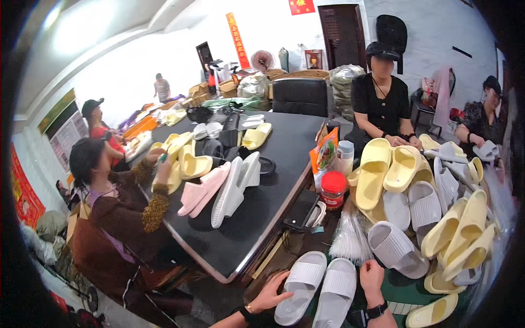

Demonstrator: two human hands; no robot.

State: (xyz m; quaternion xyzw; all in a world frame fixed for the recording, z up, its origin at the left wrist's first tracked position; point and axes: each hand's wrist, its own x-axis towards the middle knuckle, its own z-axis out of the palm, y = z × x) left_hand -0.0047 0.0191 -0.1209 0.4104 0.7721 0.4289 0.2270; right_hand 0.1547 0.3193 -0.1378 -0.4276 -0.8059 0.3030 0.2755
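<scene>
- Black table (257, 218): fills the middle of the view, with a light metal edge; slippers in yellow, pink and white lie across its top.
- Slipper heap (432, 208): yellow and white slippers piled at the right, in front of a seated person in black.
- Red banner (24, 191): hangs on the left wall; a green-framed notice board (65, 134) sits above and behind it.
- Orange vertical strip sign (237, 39): on the far wall; a small red square sign (301, 6) hangs above the dark door.
- Clear plastic bags (346, 240): a bundle standing at the table's near corner.
- Orange and green packet (325, 154): upright at the table's right edge.
- Red-lidded jar (333, 189): just below that packet.
- White slipper pair (320, 287): side by side at the bottom centre, soles down.
- Left hand (269, 295): fingers spread, touching the left slipper's outer edge; nothing gripped.
- Right hand (372, 276): loosely curled beside the right slipper, a dark watch on the wrist; whether it holds anything cannot be told.
</scene>
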